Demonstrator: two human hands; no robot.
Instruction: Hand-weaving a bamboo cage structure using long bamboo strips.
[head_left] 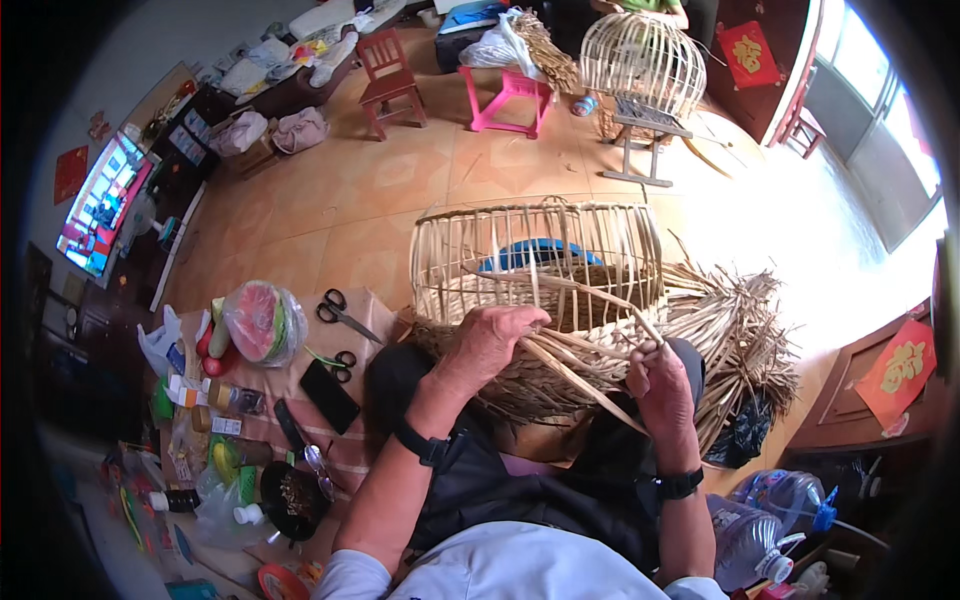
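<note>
Tiled floor (pixel 310 215) beyond; apparently weaving basket (pixel 450 287); clamping strands (pixel 580 383) with left fingers (pixel 525 318) and right fingers (pixel 648 358); next, presumably, requiring threading.

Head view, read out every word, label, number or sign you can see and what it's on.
I won't copy wording.
Upper red paper: one large gold character.
Lower red paper: one large gold character.
Red wall sheet: any marks too small to read.
Television screen: too blurred to read.
White package: print too small to read.
Blue-capped bottle: any print unreadable.
</note>
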